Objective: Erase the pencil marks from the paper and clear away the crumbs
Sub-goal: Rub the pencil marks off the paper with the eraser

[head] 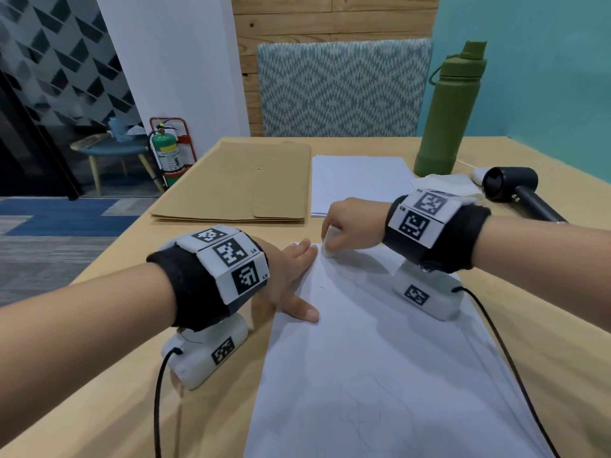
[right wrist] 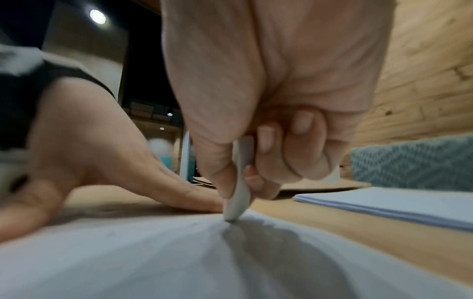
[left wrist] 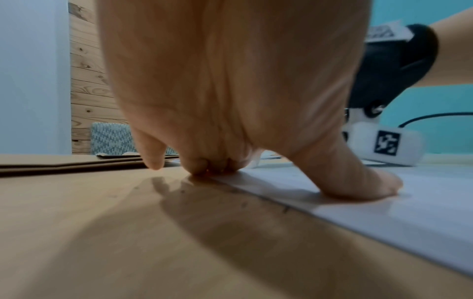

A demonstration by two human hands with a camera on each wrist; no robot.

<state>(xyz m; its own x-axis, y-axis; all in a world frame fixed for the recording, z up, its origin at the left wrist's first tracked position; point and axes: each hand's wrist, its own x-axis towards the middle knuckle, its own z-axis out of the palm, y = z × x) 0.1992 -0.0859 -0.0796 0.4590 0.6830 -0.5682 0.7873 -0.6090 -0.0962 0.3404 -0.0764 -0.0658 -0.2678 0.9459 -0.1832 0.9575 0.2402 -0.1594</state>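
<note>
A white sheet of paper (head: 373, 342) lies on the wooden table (head: 99, 375), with faint pencil scribbles (head: 367, 414) near its close end. My right hand (head: 347, 223) pinches a white eraser (head: 329, 241) between thumb and fingers; the eraser (right wrist: 239, 194) stands with its tip on the paper's far corner. My left hand (head: 291, 279) lies flat with straight fingers on the paper's left edge, its thumb (left wrist: 366, 182) pressing the paper (left wrist: 384, 212) down. A few dark crumbs (left wrist: 284, 209) sit along that paper edge.
A brown folder (head: 238, 186) and a stack of white sheets (head: 357, 183) lie further back. A green bottle (head: 449, 110), a black hair dryer (head: 515, 190) and a crumpled tissue (head: 443, 185) stand at the right. A patterned chair back (head: 340, 87) rises behind the table.
</note>
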